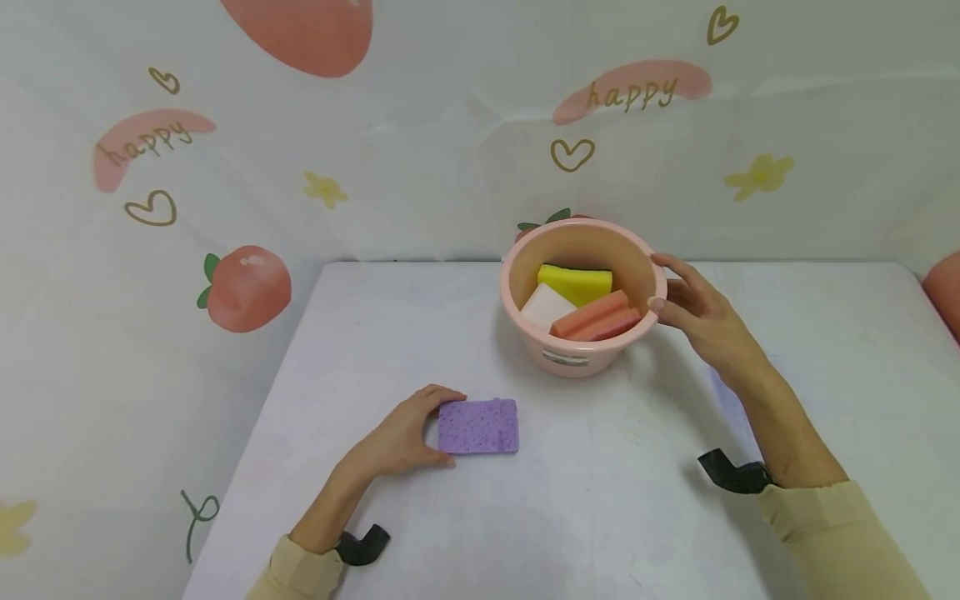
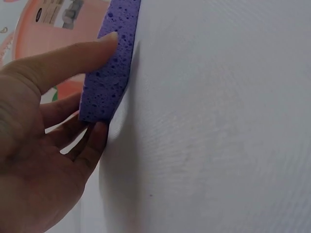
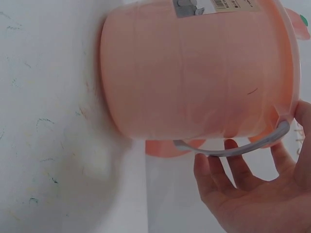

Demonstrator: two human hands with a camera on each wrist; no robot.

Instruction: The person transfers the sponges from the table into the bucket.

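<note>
In the head view my left hand [image 1: 405, 433] holds the left end of a purple sponge [image 1: 478, 427] that lies on the table. The left wrist view has the thumb on one edge of that sponge [image 2: 114, 63] and the other fingers behind it. A pink bucket [image 1: 573, 358] stands farther back, with my right hand [image 1: 705, 321] at the right side of its rim. Thumb and index finger touch the rim there. Seen from the right wrist, several fingers lie by the grey handle [image 3: 243, 148]. Inside the bucket are a yellow sponge [image 1: 577, 285], a white block [image 1: 547, 307] and orange-red pieces [image 1: 596, 318].
The white table [image 1: 600, 500] reaches back to a printed cloth [image 1: 427, 167] hung behind it. A pale purple patch [image 1: 731, 408] shows on the table beside the right forearm. Black straps [image 1: 735, 472] are on both wrists.
</note>
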